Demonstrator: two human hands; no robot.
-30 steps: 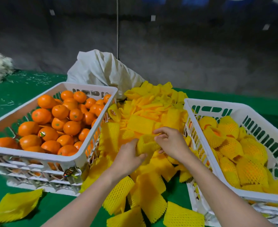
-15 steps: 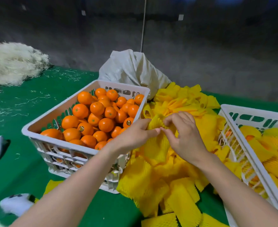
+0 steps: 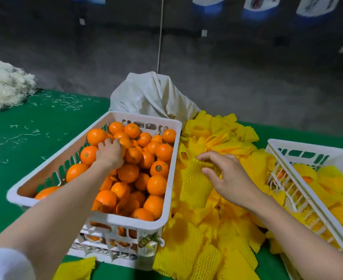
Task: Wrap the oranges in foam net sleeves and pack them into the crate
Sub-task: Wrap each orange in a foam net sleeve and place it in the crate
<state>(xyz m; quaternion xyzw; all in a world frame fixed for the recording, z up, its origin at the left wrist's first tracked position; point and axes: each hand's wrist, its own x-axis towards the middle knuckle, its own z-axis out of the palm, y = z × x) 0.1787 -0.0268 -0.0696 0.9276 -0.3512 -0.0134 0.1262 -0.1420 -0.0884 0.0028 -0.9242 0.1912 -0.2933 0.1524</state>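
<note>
Oranges [image 3: 128, 172] are heaped in the left white crate [image 3: 124, 222], where the left hand [image 3: 109, 153] is curled over them; whether one is gripped cannot be told. A foam net sleeve [image 3: 197, 182] is pinched by the right hand [image 3: 231, 176] above the yellow sleeve pile [image 3: 223, 136], beside a packing crate [image 3: 299, 146] of wrapped oranges [image 3: 332, 182]. A white sack [image 3: 154, 96] is set behind on the green worktop [image 3: 35, 142].

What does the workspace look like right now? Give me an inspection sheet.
Surface: green table cover, scattered white strands.
Job's things: loose oranges in left crate; wrapped oranges in right crate; foam net sleeve pile between.
Clutter: white sack; white fibre heap.
Hands: left hand on the loose oranges, grip unclear; right hand pinches a foam net sleeve.
Cables: thin cord hanging behind.
Surroundings: grey wall.
</note>
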